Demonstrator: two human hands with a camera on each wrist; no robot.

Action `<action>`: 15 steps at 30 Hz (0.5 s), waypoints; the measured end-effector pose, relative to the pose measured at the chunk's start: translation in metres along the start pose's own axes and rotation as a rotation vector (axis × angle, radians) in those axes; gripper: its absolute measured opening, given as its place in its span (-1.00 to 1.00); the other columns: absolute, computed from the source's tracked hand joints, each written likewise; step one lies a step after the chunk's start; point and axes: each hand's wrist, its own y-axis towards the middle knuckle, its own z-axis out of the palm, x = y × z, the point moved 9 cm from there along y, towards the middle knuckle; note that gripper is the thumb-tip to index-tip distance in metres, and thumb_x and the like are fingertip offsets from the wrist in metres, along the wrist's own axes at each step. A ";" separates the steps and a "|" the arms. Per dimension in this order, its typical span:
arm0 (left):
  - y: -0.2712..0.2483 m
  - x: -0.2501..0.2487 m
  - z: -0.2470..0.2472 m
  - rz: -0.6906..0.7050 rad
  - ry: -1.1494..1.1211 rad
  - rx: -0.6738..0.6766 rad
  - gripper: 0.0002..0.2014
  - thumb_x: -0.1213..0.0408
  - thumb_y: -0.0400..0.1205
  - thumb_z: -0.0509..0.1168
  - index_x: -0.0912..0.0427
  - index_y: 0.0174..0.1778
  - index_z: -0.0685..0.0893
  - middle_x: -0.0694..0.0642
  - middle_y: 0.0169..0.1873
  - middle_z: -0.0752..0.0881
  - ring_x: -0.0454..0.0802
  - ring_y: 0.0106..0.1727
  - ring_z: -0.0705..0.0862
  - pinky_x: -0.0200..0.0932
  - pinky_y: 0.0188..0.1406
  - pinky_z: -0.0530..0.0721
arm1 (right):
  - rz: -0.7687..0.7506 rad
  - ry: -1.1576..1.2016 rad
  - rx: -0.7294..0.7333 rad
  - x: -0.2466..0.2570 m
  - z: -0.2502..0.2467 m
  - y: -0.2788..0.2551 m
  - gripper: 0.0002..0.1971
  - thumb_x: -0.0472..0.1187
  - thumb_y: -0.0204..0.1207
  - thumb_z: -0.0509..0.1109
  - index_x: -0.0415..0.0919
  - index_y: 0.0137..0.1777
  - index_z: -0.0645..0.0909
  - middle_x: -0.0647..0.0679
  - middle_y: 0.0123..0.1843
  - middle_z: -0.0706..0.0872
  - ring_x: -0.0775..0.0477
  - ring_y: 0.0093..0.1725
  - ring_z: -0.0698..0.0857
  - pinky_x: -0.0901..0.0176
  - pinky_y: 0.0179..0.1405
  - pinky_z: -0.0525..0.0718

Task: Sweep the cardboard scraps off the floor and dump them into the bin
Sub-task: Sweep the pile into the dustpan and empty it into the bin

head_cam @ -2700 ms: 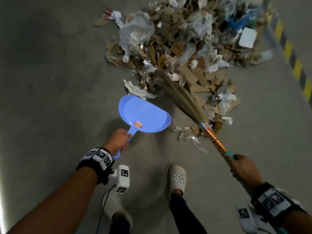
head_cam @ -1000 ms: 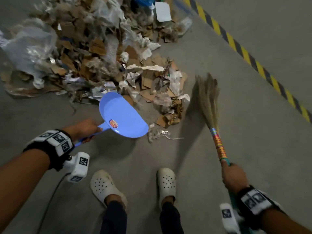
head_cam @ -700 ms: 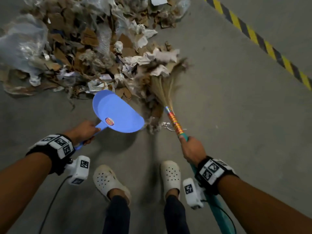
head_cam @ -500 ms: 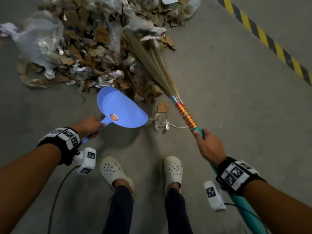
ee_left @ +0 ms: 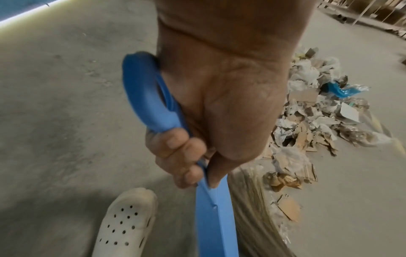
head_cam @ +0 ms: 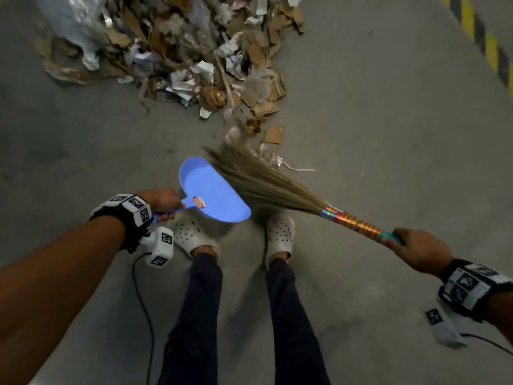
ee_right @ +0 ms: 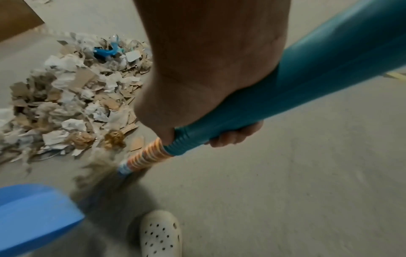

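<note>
A heap of cardboard scraps [head_cam: 194, 51] mixed with paper and plastic lies on the concrete floor ahead; it also shows in the wrist views [ee_left: 312, 125] [ee_right: 72, 104]. My left hand [head_cam: 163, 202] grips the handle of a blue dustpan [head_cam: 213, 198], held just in front of my feet; the fingers [ee_left: 182, 156] curl round the handle. My right hand [head_cam: 413, 245] grips the teal handle of a grass broom [head_cam: 266, 182], whose bristles lie across the pan's far edge. The pan looks bare inside. A few loose scraps [head_cam: 273, 133] lie just beyond the bristles.
My two feet in white perforated clogs [head_cam: 191, 237] [head_cam: 280, 234] stand right behind the dustpan. A yellow-and-black striped floor line [head_cam: 488, 43] runs along the top right. A cable [head_cam: 144, 307] hangs from the left wrist camera. Bare concrete [head_cam: 388, 120] spreads to the right.
The broom has swung down out of the heap and now lies across the dustpan's edge. The dustpan has come back from the heap toward my feet, and my right hand has moved out to the right.
</note>
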 end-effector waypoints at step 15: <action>-0.030 -0.080 -0.090 0.167 -0.140 -0.160 -0.73 0.37 0.73 0.12 0.30 -0.31 0.40 0.21 -0.57 0.42 -0.10 -0.83 0.26 -0.40 -0.81 0.23 | -0.028 0.172 -0.386 0.072 -0.188 0.090 -0.56 0.18 0.63 0.17 -0.21 -0.16 0.53 -0.34 -0.18 0.67 -0.40 -0.10 0.70 0.01 -0.28 0.47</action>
